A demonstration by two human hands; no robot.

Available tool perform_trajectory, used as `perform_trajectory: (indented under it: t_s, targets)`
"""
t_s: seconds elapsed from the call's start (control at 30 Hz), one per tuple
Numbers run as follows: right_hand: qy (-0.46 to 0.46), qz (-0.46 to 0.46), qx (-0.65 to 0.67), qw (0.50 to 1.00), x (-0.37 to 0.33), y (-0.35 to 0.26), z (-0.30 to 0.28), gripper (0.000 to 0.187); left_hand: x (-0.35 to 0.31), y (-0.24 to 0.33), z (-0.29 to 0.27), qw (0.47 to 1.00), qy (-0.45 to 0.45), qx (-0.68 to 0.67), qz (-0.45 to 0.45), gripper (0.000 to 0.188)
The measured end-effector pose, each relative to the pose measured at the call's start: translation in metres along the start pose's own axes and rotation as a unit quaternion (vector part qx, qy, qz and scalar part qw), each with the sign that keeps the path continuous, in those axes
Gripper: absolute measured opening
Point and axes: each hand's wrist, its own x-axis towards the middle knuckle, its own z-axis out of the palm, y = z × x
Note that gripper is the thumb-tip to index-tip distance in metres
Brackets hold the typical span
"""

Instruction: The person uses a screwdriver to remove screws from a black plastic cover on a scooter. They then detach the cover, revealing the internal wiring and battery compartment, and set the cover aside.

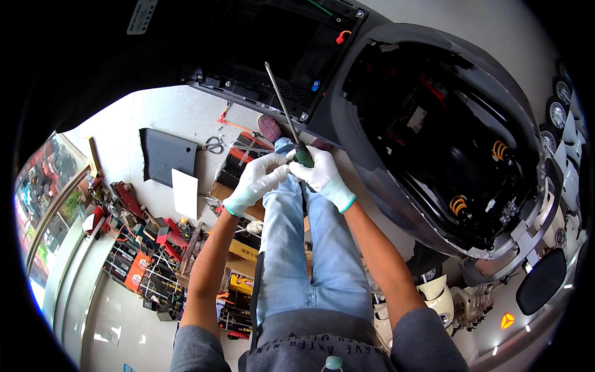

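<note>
Both my hands wear white gloves with pale green cuffs. My right hand [323, 178] wraps round the green handle of a long screwdriver [303, 155], whose thin metal shaft points up and away over the edge of a black vehicle compartment [232, 87]. Close beside the handle, my left hand [255, 181] has its thumb and fingers pinched together; what lies between the fingertips is too small to make out. To the right stands a grey scooter body [353, 139], opened up, with its dark inside and yellow coil springs [457, 204] showing.
On the floor at left lie a dark grey panel [166, 155], a white sheet [185, 193], scissors [214, 145] and a red-and-black toolbox [237, 162]. Batteries and tools crowd the lower left [155, 279]. Further scooters [437, 297] stand at lower right.
</note>
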Motion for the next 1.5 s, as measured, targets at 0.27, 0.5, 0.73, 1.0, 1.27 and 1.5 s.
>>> perform_trajectory:
  t_s: [0.27, 0.5, 0.73, 1.0, 1.27, 1.5]
  targets:
    - [0.165, -0.043, -0.406, 0.898, -0.052, -0.038, -0.002, 0.048, 0.02, 0.0, 0.0, 0.987, 0.159, -0.016, -0.035, 0.029]
    - [0.074, -0.077, -0.296, 0.949, -0.12, -0.045, -0.01, 0.042, 0.037, -0.006, 0.001, 0.97, 0.199, -0.14, -0.011, 0.026]
    - [0.051, -0.001, -0.219, 0.974, -0.124, -0.043, -0.01, 0.042, 0.039, -0.007, 0.001, 0.976, 0.174, -0.126, 0.042, 0.027]
    - [0.025, 0.089, -0.091, 0.992, -0.121, -0.048, -0.013, 0.043, 0.039, -0.005, -0.001, 0.979, 0.173, -0.098, 0.051, 0.028]
    - [0.022, 0.149, 0.014, 0.989, -0.115, -0.063, -0.016, 0.041, 0.044, -0.01, -0.003, 0.978, 0.188, -0.06, 0.065, 0.028]
    - [0.033, 0.194, 0.058, 0.979, -0.11, -0.077, -0.018, 0.04, 0.041, -0.009, -0.003, 0.958, 0.23, 0.121, 0.122, 0.024]
